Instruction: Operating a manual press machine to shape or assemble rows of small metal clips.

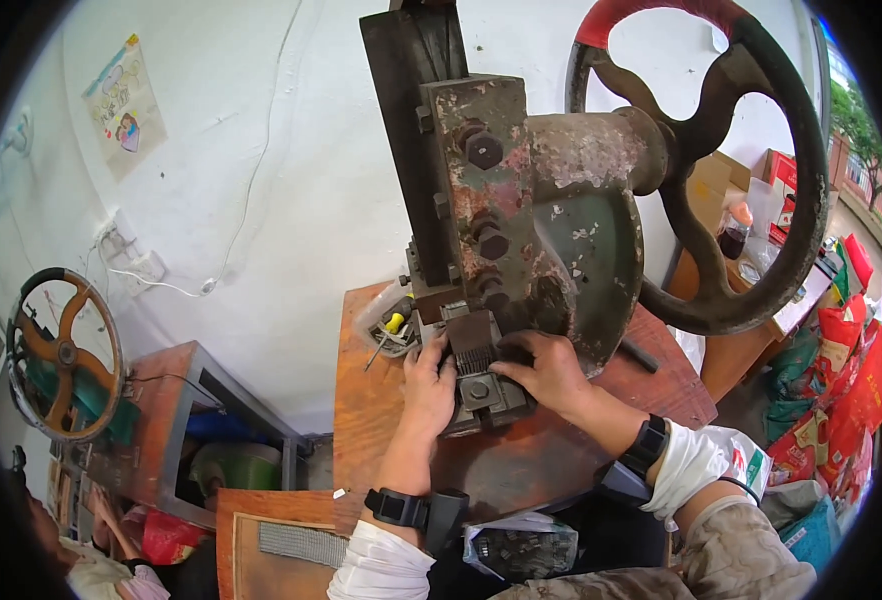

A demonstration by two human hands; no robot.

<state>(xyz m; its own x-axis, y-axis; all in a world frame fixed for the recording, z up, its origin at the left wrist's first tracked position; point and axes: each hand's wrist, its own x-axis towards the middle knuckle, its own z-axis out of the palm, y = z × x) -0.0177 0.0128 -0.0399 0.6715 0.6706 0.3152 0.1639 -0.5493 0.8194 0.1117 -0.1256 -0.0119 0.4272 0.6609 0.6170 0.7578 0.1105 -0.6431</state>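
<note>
A worn hand-operated screw press stands in front of me, its block above a steel die base. In the die lies a small dark metal piece with a row of fine ridges. My left hand is closed against its left side, fingers and thumb pressed together. From the right, my right hand pinches at the same piece, thumb and bent forefinger at its edge. The fingertips partly hide where they touch it.
A large handwheel rises at right. Behind my left hand sits a plastic tub with tools. A wooden tray holds grey ribbed strips; a clear container of dark parts is near my lap. Another person works at far left.
</note>
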